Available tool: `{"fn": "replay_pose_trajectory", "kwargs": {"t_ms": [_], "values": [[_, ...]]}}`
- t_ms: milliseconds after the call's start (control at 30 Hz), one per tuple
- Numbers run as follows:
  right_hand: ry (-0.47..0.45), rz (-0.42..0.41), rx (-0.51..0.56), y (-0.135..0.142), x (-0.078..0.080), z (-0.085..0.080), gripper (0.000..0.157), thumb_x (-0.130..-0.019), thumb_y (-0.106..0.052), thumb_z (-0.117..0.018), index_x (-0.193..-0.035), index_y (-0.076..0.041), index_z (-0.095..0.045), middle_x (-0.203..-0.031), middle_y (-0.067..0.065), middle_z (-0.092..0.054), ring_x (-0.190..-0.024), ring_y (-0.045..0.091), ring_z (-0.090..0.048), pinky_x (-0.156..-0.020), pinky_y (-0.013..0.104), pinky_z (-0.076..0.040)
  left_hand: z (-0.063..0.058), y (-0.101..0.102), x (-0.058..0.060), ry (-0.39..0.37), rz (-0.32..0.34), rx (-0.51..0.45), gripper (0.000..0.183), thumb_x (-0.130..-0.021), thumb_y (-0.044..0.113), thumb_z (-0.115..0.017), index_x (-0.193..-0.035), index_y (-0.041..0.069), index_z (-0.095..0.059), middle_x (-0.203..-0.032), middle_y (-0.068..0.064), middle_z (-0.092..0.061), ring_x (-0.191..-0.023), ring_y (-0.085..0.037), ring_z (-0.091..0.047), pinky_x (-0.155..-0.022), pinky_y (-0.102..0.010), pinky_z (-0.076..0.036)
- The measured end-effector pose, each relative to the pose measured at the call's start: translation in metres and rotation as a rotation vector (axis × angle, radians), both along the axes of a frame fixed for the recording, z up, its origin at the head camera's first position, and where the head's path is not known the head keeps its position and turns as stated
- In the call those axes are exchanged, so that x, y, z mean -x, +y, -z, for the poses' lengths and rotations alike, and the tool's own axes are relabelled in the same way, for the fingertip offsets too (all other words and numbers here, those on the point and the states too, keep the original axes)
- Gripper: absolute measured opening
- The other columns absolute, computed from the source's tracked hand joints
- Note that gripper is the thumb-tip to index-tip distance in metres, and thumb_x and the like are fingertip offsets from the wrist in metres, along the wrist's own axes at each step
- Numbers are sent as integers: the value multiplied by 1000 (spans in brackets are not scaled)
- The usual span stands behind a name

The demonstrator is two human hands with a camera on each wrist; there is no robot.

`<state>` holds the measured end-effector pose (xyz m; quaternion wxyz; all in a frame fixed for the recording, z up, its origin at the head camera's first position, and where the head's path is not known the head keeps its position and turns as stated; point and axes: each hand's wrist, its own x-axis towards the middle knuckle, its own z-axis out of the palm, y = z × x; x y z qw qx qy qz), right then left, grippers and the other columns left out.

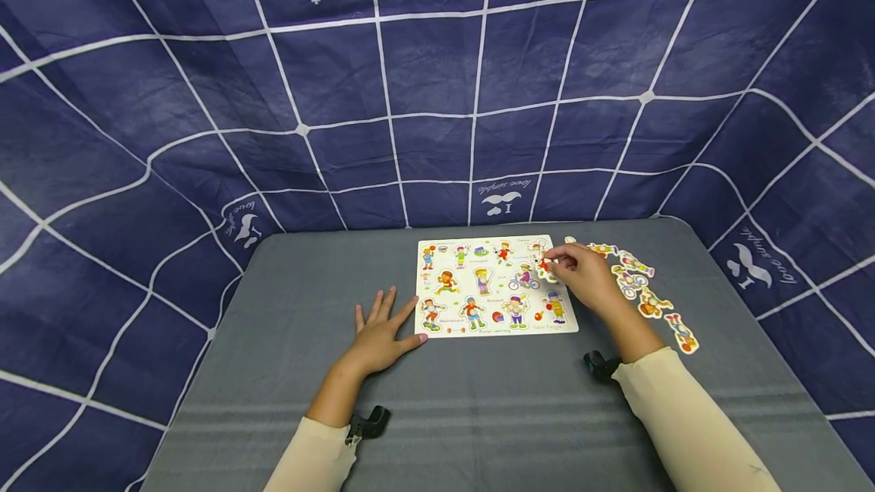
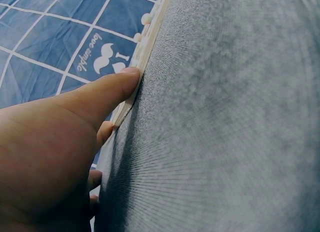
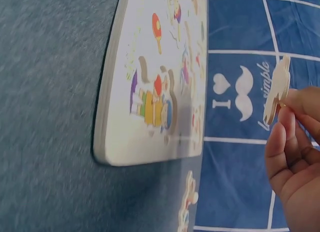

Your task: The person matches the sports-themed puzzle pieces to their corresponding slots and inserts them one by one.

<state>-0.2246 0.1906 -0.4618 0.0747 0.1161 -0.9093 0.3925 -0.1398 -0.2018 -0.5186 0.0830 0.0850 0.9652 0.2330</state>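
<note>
Low in the centre of the head view, we see a pale puzzle board (image 1: 456, 306) with sports pictures, flat on a grey table (image 1: 273, 370). Left of it, the left hand (image 1: 378, 342) lies with fingers spread and straight, its thumb touching the board's edge. Over the board's upper right corner, the right hand (image 1: 582, 273) pinches a small cut-out piece (image 3: 276, 92) between thumb and fingers; the right wrist view shows it raised. Right of the board we find loose pieces (image 1: 652, 304) in a curving row. Behind hangs a blue, white-lined cloth (image 1: 437, 82).
</note>
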Motion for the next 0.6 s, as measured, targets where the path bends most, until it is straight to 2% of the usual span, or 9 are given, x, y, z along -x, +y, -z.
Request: {"fn": "replay_pose_trajectory", "kwargs": {"t_ms": [167,433,600], "values": [[-13,-13,1,-8,7,0,13,-95,-13,-71,-105,-10,-76,-87,8,-65,-73,14,-55,-62,23,-45,-1,0,1,-20,-2,17,81,-90,68,-60,-159,36,-31,-171,-14,-8,-159,-38,4,-118,-72,11],[12,-36,9,-21,19,2,13,-92,-6,-70,-103,-6,-76,-89,12,-67,-72,13,-55,-62,22,-43,-3,1,1,-11,-5,15,80,-90,68,-60,-159,35,-33,-171,-14,-8,-159,-39,2,-118,-73,10],[-4,-35,-1,-28,26,6,13,-93,-9,-70,-104,-7,-76,-93,11,-69,-73,14,-57,-64,23,-45,-4,1,1,-23,-9,17,81,-90,68,-60,-159,36,-32,-171,-13,-8,-159,-38,3,-118,-72,11]]}}
